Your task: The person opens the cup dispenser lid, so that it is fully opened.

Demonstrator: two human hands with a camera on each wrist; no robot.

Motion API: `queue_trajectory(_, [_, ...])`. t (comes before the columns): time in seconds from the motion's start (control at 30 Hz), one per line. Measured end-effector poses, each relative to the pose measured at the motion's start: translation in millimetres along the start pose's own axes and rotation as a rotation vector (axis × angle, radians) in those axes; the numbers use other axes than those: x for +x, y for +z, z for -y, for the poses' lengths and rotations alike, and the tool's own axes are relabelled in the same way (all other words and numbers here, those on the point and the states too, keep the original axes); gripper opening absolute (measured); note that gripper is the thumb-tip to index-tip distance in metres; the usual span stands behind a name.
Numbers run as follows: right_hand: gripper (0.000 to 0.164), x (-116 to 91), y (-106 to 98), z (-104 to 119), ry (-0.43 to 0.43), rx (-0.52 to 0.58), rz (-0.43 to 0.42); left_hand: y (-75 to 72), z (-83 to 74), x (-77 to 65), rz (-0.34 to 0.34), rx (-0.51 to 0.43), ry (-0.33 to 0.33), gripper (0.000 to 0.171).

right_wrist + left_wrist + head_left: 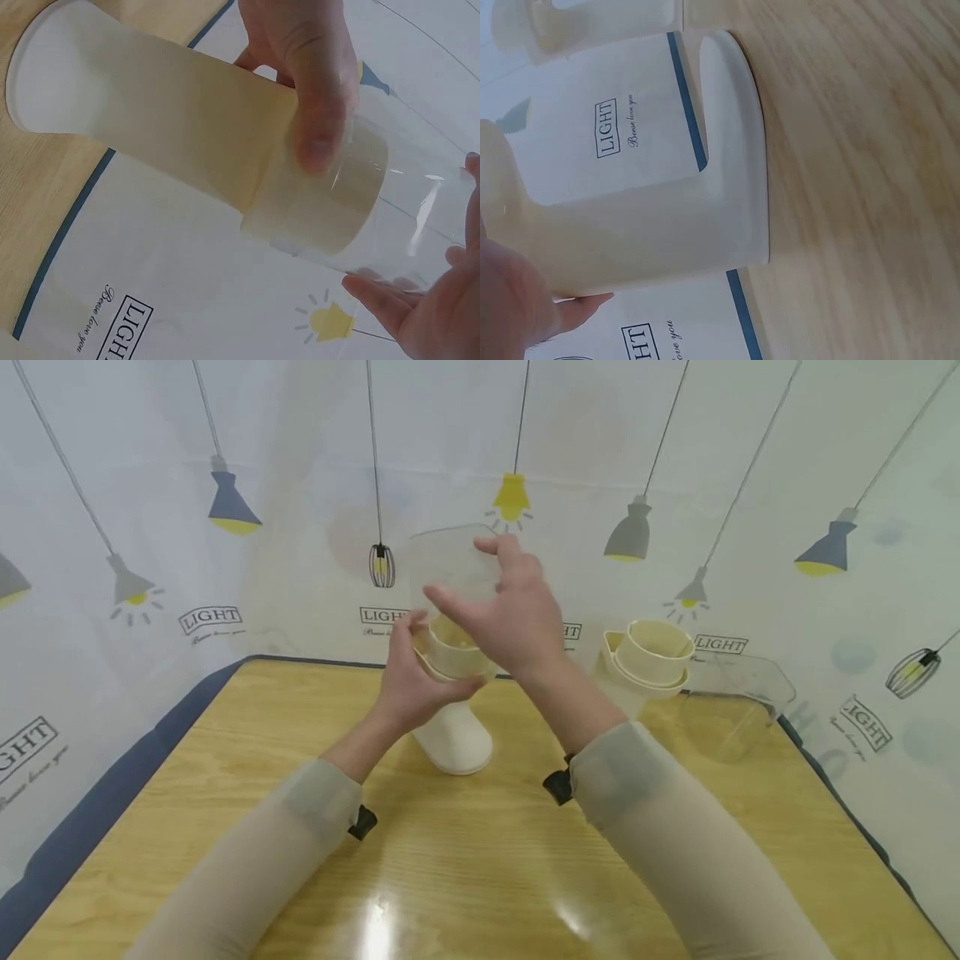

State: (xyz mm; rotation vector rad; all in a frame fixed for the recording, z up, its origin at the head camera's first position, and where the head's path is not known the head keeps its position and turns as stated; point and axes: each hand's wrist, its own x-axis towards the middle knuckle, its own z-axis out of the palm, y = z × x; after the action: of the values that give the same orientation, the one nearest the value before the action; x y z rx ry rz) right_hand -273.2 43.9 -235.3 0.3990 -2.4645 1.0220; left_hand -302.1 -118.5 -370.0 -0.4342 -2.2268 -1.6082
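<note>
A cream-white plastic stand [453,739] with a wide foot and a round collar on top stands upright on the table. My left hand [408,681] grips it just under the collar, its thumb across the near side. A clear plastic container [450,552] sits over the collar, overlapping its rim in the right wrist view. My right hand [517,606] holds the container's side, thumb and fingers spread around its clear wall. In the left wrist view the stand's body [645,232] and foot [735,150] show, with the left hand [514,307] at the lower left.
A second cream stand [652,660] with a round collar stands behind my right forearm. Beside it, farther right, is another clear container [738,710]. Behind the wooden table [450,860] hangs a white cloth [300,510] printed with lamps.
</note>
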Motion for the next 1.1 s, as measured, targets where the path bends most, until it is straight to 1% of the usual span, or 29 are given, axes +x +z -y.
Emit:
queue_trajectory(0.07, [0.084, -3.3, 1.4, -0.3, -0.042, -0.028, 0.027, 0.8, -1.3, 0.7, 0.006, 0.000, -0.009, 0.124])
queue_trajectory(0.13, [0.085, -4.6, 2.0, -0.4, -0.070, -0.041, 0.032, 0.4, -2.8, 0.8, 0.015, -0.007, -0.023, 0.126])
queue_trajectory(0.27, [0.081, -2.2, -1.8, -1.6, -0.014, 0.022, -0.019, -0.8, -3.6, 1.2, 0.029, 0.021, -0.019, 0.128])
queue_trajectory(0.37, [0.080, -1.1, -5.2, -2.5, 0.033, 0.085, -0.022, -2.2, -2.8, 1.4, 0.023, 0.046, -0.001, 0.126])
queue_trajectory(0.5, [0.082, -2.1, -5.6, -3.4, 0.033, 0.124, -0.024, -5.2, -2.5, 1.8, 0.027, 0.056, 0.011, 0.125])
queue_trajectory(0.67, [0.080, -4.1, -8.7, -8.0, -0.005, 0.171, -0.082, -10.0, -2.9, 3.5, 0.077, 0.054, 0.000, 0.124])
queue_trajectory(0.77, [0.077, -5.7, -16.9, -10.7, -0.050, 0.233, -0.122, -12.8, -1.9, 5.8, 0.114, 0.043, -0.009, 0.125])
queue_trajectory(0.9, [0.074, -7.5, -34.6, -11.0, -0.100, 0.302, -0.160, -17.6, -0.2, 9.1, 0.143, 0.036, -0.020, 0.125])
queue_trajectory(1.03, [0.072, -12.9, -55.6, -11.9, -0.105, 0.305, -0.165, -23.2, 1.7, 11.6, 0.170, 0.018, -0.035, 0.125])
queue_trajectory(1.1, [0.071, -17.5, -66.3, -12.9, -0.092, 0.304, -0.162, -25.2, 2.6, 12.3, 0.187, 0.004, -0.054, 0.126])
